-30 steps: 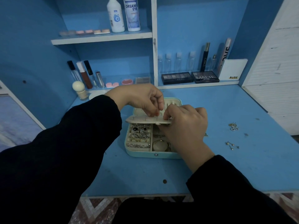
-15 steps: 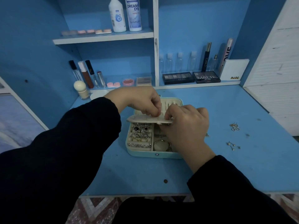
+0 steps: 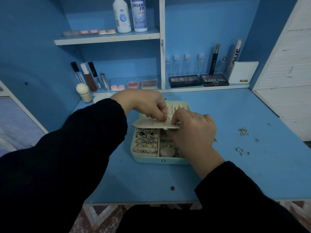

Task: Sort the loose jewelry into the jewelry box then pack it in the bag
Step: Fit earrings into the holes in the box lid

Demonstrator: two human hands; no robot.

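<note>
A mint-green jewelry box (image 3: pixel 148 160) lies open in the middle of the blue desk (image 3: pixel 235 174). Rings (image 3: pixel 146 137) fill its left compartment and a gold bangle (image 3: pixel 167 150) lies at the lower right. A cream earring panel (image 3: pixel 148 124) is held level over the box. My left hand (image 3: pixel 143 103) pinches at the panel's top from above. My right hand (image 3: pixel 193 130) grips the panel's right edge, its fingertips pinching something small that I cannot make out. Loose earrings lie on the desk to the right, one cluster (image 3: pixel 243 132) farther back and another (image 3: pixel 242 151) nearer.
Cosmetics line the back shelf: lip glosses (image 3: pixel 88 76), small clear bottles (image 3: pixel 185 63), two eyeshadow palettes (image 3: pixel 198 80) and a white NUDE box (image 3: pixel 242 73). Two tall white bottles (image 3: pixel 129 14) stand on the upper shelf. A white slatted wall (image 3: pixel 289 64) bounds the right side.
Both hands stay at the earring panel; the fingers of my left hand have shifted slightly on it. The view has drifted a little.
</note>
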